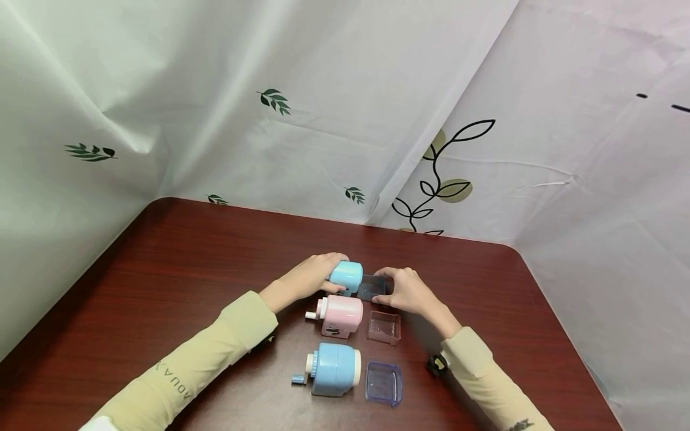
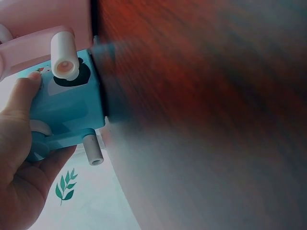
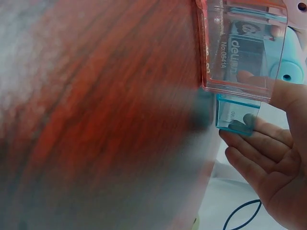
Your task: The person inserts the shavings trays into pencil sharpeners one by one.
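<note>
My left hand (image 1: 315,274) grips a light blue crank pencil sharpener (image 1: 347,275) at the far end of a row, thumb on the near side and fingers over the far side. In the left wrist view its crank and printed front (image 2: 67,108) face the camera. Just to its right, my right hand (image 1: 408,291) holds a clear bluish shavings drawer (image 1: 369,288) between thumb and fingers. The right wrist view shows fingertips against this drawer (image 3: 230,116); the thumb is partly seen through a clear pink drawer (image 3: 204,57) in front.
Nearer me stand a pink pencil sharpener (image 1: 345,314) with its pink drawer (image 1: 384,327) to the right, and a larger blue sharpener (image 1: 335,370) with a clear blue-violet drawer (image 1: 383,383) beside it. All are on a dark red wooden table (image 1: 215,251), with white patterned sheeting (image 1: 323,137) behind.
</note>
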The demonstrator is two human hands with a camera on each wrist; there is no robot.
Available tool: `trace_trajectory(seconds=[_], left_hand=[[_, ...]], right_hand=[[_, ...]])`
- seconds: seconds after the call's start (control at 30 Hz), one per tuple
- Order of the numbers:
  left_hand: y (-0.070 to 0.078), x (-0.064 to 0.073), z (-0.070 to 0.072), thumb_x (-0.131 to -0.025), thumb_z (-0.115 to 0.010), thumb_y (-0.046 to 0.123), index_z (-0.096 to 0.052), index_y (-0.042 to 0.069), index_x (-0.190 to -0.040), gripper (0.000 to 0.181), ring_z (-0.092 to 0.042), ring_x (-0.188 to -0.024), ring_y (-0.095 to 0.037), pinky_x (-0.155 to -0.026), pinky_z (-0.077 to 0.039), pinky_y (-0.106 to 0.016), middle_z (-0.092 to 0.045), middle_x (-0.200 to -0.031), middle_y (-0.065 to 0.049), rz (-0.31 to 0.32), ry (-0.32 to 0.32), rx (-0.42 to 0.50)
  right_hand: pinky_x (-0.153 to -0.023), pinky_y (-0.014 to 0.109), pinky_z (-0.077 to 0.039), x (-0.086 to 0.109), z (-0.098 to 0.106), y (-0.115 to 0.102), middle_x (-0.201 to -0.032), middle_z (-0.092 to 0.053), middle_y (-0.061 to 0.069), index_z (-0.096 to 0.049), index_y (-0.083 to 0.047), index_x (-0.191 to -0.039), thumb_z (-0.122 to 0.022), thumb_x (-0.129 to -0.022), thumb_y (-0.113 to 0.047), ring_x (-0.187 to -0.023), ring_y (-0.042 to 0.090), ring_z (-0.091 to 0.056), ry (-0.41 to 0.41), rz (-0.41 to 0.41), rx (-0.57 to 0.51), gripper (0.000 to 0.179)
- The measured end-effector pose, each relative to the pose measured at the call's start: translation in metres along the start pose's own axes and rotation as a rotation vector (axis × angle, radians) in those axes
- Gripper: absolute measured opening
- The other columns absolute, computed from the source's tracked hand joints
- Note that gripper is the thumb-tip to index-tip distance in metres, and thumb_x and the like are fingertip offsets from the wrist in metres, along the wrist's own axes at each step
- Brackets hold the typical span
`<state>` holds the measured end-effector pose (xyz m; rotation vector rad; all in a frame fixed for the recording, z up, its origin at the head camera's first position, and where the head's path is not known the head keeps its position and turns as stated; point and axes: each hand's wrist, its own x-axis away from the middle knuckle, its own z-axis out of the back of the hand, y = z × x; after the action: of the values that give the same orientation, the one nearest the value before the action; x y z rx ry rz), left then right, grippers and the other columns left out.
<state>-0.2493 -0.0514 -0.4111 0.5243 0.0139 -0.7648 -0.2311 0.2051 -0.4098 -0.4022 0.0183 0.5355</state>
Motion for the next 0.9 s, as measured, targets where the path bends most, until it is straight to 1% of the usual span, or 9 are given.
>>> trace_trajectory(seconds=[0.23, 0.53, 0.73, 0.9], left_hand=[[-0.0006, 0.0001, -0.0001, -0.084, -0.072, 0.033, -0.051, 0.006, -0.129, 0.057, -0.060, -0.096, -0.019, -0.087, -0.050, -0.036, -0.062, -0.119, -0.009, 0.005, -0.003, 0.012], [0.0000, 0.0004, 0.0007, -0.084, -0.073, 0.032, -0.051, 0.006, -0.129, 0.056, -0.060, -0.096, -0.019, -0.086, -0.050, -0.035, -0.062, -0.118, -0.008, 0.008, -0.010, 0.019], [0.0005, 0.0004, 0.0009, -0.084, -0.073, 0.031, -0.052, 0.005, -0.128, 0.055, -0.060, -0.096, -0.019, -0.085, -0.050, -0.036, -0.062, -0.118, -0.009, -0.001, -0.002, 0.017], [0.0004, 0.0006, 0.0009, -0.084, -0.073, 0.032, -0.052, 0.006, -0.127, 0.055, -0.060, -0.095, -0.019, -0.085, -0.050, -0.035, -0.062, -0.118, -0.009, -0.002, 0.002, 0.006]], right_hand=[[-0.057, 0.020, -0.042, -0.0019, -0.0013, -0.0020, -0.086, -0.071, 0.005, -0.067, -0.005, -0.110, -0.083, -0.072, -0.029, -0.059, 0.004, -0.048, -0.006, 0.008, -0.003, 0.048], [-0.063, 0.023, -0.047, -0.0058, -0.0031, -0.0044, -0.092, -0.072, 0.005, -0.068, -0.006, -0.110, -0.083, -0.072, -0.029, -0.068, 0.006, -0.056, -0.010, 0.016, -0.002, 0.048], [-0.057, 0.020, -0.042, -0.0081, -0.0045, -0.0056, -0.085, -0.070, 0.002, -0.068, -0.006, -0.111, -0.083, -0.073, -0.029, -0.060, 0.004, -0.049, -0.021, 0.020, -0.007, 0.047], [-0.056, 0.019, -0.041, -0.0086, -0.0050, -0.0067, -0.084, -0.069, 0.002, -0.067, -0.006, -0.111, -0.083, -0.073, -0.028, -0.060, 0.004, -0.048, -0.022, 0.022, -0.012, 0.047]])
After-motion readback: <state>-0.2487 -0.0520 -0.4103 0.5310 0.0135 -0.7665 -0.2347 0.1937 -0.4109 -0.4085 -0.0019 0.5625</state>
